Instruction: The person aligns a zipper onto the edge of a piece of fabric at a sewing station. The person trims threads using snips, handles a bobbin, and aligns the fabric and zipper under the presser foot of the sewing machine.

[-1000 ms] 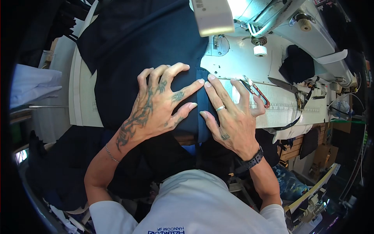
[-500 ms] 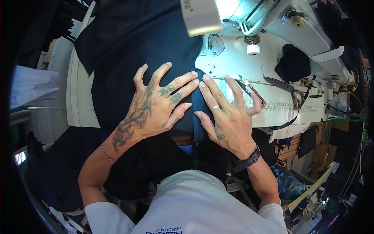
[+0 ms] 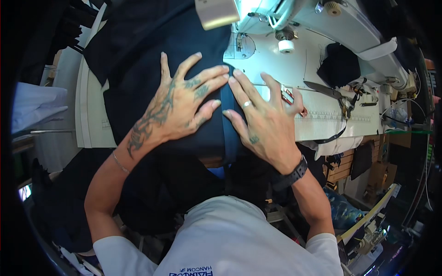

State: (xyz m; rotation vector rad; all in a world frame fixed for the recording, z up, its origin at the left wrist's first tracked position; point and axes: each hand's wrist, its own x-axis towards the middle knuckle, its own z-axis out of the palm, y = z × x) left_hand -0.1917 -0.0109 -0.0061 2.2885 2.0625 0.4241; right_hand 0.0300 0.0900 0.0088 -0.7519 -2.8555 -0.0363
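Lettering [image 3: 191, 270] in blue marks my white short-sleeved shirt [image 3: 221, 234], nearest the camera. Beyond it, my left grip [image 3: 182, 103], tattooed, and my right grip [image 3: 270, 119], with a silver-coloured ring and a black watch [image 3: 294, 172] at the wrist, lie open, palms down, clenched on nothing. My fingertips meet beside a narrow blue strip [image 3: 229, 138] on the broad navy fabric [image 3: 131, 101], which covers the left part of the white worktop [image 3: 317, 129] and overhangs its near edge. Red-handled snips [image 3: 303, 112] lie just past my right fingers; dark-bladed shears [image 3: 324, 89] rest farther right. Beyond sit a metal needle plate [image 3: 240, 46], a dark cloth bundle [image 3: 338, 66] and a white sewing machine [image 3: 361, 34].
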